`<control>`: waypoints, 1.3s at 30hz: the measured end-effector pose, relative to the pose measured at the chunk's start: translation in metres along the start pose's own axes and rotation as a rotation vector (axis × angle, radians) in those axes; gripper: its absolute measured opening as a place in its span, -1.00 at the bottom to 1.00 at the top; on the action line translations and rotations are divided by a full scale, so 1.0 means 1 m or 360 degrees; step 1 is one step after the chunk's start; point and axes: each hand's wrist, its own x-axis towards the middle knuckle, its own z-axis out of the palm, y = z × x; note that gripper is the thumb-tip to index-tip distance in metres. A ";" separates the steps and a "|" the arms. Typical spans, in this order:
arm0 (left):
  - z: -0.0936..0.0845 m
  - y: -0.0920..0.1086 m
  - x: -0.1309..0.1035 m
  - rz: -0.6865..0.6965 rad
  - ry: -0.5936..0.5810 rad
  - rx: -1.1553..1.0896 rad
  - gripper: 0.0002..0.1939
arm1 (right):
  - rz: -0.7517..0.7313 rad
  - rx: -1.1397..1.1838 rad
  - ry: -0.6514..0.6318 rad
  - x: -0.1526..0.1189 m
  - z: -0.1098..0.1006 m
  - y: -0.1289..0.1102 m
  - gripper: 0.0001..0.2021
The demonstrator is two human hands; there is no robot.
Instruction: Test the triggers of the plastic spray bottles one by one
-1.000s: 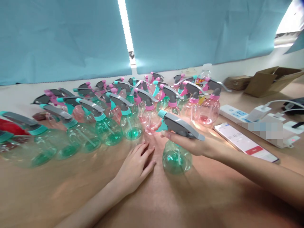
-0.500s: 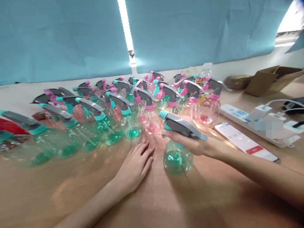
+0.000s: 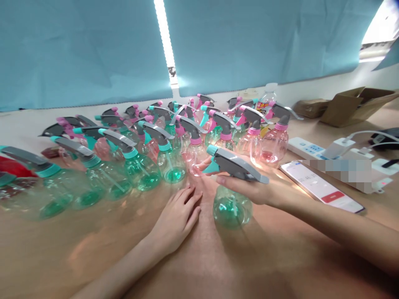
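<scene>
A green spray bottle (image 3: 232,207) with a grey and turquoise spray head stands upright on the table in front of me. My right hand (image 3: 246,187) is around its neck, below the spray head, with the thumb on the near side. Fingertips reach forward past the turquoise trigger, which sticks out from the head. Part of the neck is hidden by the hand. To the left of this bottle, my left hand (image 3: 179,218) lies flat on the tabletop, fingers stretched out and holding nothing. Just beyond it stands another green spray bottle (image 3: 171,168).
Several green and pink spray bottles crowd the back and left, including a pink one (image 3: 274,143). To the right lie a lit phone (image 3: 321,187) and a white power strip (image 3: 305,146) with plugs. An open cardboard box (image 3: 346,110) sits at the back right.
The fingers of my right hand have loosened and stretched forward, and the turquoise trigger now sticks out where it was pressed in. My left hand has stayed in place.
</scene>
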 end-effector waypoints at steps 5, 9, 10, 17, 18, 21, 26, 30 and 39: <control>0.001 -0.001 -0.001 0.0004 0.0011 -0.0005 -0.60 | 0.0093 -0.0068 -0.0070 -0.001 -0.003 -0.003 -0.77; 0.002 -0.001 -0.001 0.0004 0.0026 -0.0028 -0.61 | 0.0062 -0.0035 -0.0081 -0.001 -0.004 0.001 -0.78; 0.002 -0.002 0.000 0.0004 0.0037 -0.0046 -0.62 | 0.0047 -0.0013 -0.0085 -0.001 -0.004 0.004 -0.77; -0.006 0.005 -0.002 -0.0041 0.0244 -0.0396 -0.65 | 0.0047 -0.0141 -0.0085 0.000 -0.006 0.001 -0.74; -0.007 0.008 -0.003 -0.0043 0.0266 -0.0442 -0.65 | 0.0053 -0.0182 -0.0060 0.001 -0.006 -0.002 -0.75; -0.007 0.018 -0.006 -0.0045 0.0286 -0.0650 -0.58 | -0.0030 -0.0156 0.0055 0.002 -0.004 -0.008 -0.84; 0.003 0.038 -0.009 -0.0002 0.0365 -0.1109 -0.29 | -0.0021 0.0043 0.0082 0.004 0.010 -0.002 -0.79; 0.004 0.048 -0.015 -0.0077 0.0485 -0.1087 -0.17 | -0.0062 -0.0005 0.0127 0.007 0.029 -0.004 -0.77; -0.035 0.038 -0.074 -0.0577 0.0718 -0.0925 -0.30 | -0.0050 0.0187 -0.0020 0.032 0.122 -0.030 -0.78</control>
